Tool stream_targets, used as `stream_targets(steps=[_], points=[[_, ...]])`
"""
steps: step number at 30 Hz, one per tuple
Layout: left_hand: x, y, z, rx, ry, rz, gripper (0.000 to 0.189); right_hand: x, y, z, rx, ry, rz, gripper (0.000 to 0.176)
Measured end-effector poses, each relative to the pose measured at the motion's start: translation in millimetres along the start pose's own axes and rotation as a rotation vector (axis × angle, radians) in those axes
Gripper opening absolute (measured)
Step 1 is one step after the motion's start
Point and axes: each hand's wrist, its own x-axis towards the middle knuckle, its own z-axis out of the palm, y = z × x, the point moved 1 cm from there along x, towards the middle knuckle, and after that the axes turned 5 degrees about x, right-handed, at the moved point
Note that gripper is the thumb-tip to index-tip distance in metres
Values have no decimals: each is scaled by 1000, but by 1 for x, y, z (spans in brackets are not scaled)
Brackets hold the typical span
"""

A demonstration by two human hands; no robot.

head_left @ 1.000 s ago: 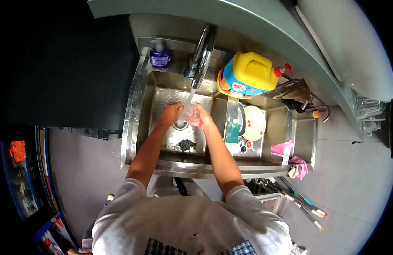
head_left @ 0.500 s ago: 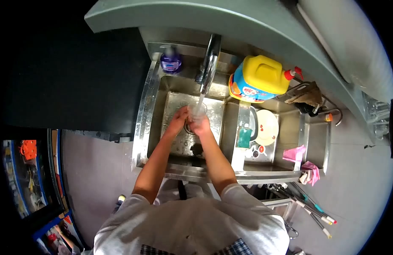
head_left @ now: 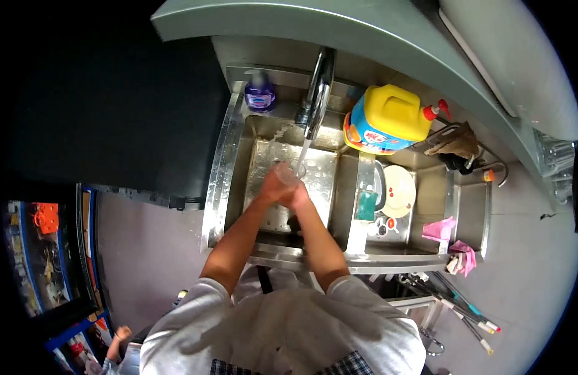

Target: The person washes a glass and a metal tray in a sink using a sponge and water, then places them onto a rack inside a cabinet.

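Over the left sink basin (head_left: 239,178), my left hand (head_left: 274,186) and my right hand (head_left: 295,197) are brought together under the running faucet (head_left: 320,94). Their fingers are closed in around a clear, glassy shape (head_left: 287,173) in the stream. Whether this is a clear vessel or just splashing water I cannot make out. Water lands on it and on the fingers. A small dark thing (head_left: 294,224) lies in the basin beside my right forearm.
A purple pump bottle (head_left: 259,94) stands behind the basin, a yellow-and-blue jug (head_left: 389,119) to the right. The neighbouring basin holds a cream plate (head_left: 399,190) and small cups; a green sponge (head_left: 366,206) sits on the divider. Pink cloths (head_left: 439,229) hang farther right. Another person's hand (head_left: 122,333) shows lower left.
My hands have drawn closer together, the left tilting in toward the right beneath the stream. The view has shifted slightly. Another person's arm has come farther into view at lower left.
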Motion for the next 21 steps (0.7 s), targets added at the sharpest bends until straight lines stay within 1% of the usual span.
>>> stream_targets(steps=[2,3,4,5,6,7,8,9,10,12,13,14,16,17,18,20,21], points=[[-11,49,-10,155,176,-68,81,3,-18,-9,-155,156,187,32],[-15,76,-15,120,141,7,78,-33,-39,20,-326,280,-17,32],[-15,74,-15,160,115,-28,79,-62,-58,66,-297,380,-117,27],[-15,68,-17,198,85,-60,79,-52,-68,62,-628,306,-322,23],[-15,61,-17,238,49,-91,79,-63,-72,78,-1038,238,-616,20],[-13,61,-14,283,11,-116,80,-76,-75,95,-1430,293,-966,16],[-13,66,-13,399,-12,-186,79,-109,-72,143,-1885,357,-1418,13],[-15,72,-17,518,-28,-262,79,-107,-73,147,-1771,231,-1422,12],[-19,74,-22,636,-36,-344,79,-100,-69,144,-1705,141,-1171,12],[-21,75,-28,568,-69,-268,77,-83,-58,132,-1540,-23,-680,15],[-23,81,-28,531,-88,-227,77,-71,-49,132,-1509,-36,-522,24],[-20,89,-27,657,-120,-218,74,-64,-53,128,-1326,19,-337,25],[-22,134,-26,916,-178,-208,68,-56,-60,137,-942,111,21,28],[-31,149,-24,1031,-38,-121,64,-66,-64,145,-751,11,56,28],[-34,146,-23,1046,1,-96,64,-77,-69,155,-559,-79,107,29],[-24,139,-21,1073,81,-14,64,-84,-69,165,-475,2,49,32],[-18,135,-20,1177,54,20,70,-84,-70,160,-592,39,-25,29]])
